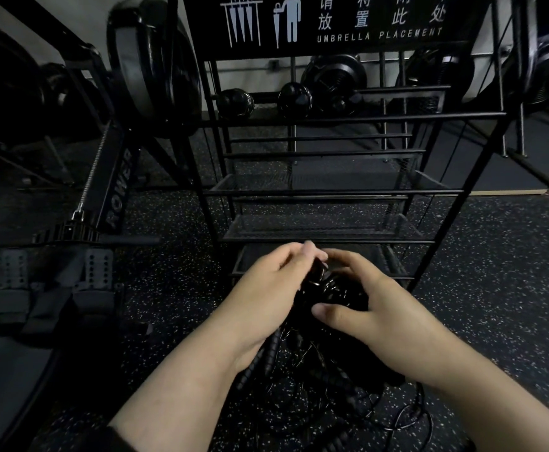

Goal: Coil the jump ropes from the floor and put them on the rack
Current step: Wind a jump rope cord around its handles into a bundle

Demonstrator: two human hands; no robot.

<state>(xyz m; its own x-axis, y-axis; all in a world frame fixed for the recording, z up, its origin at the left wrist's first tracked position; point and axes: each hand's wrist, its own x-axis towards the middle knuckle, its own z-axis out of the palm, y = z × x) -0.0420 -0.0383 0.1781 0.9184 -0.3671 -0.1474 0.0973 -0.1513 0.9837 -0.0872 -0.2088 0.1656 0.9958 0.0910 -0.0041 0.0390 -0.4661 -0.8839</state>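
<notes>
A bundle of black jump ropes (331,288) sits between both hands, low in front of the black metal rack (325,192). My left hand (266,288) grips the bundle from the left, fingers curled over its top. My right hand (371,308) holds it from the right, thumb pressed on its near side. Beaded black rope and thin cords (331,380) hang from the bundle and trail in loops onto the speckled floor. The rack's mesh shelves look bare.
A rowing machine (110,197) with grey foot straps lies on the floor to the left. Black weight plates (155,60) and dumbbells (294,101) stand behind the rack. An "UMBRELLA PLACEMENT" sign (331,21) tops the rack. Speckled rubber floor lies to the right.
</notes>
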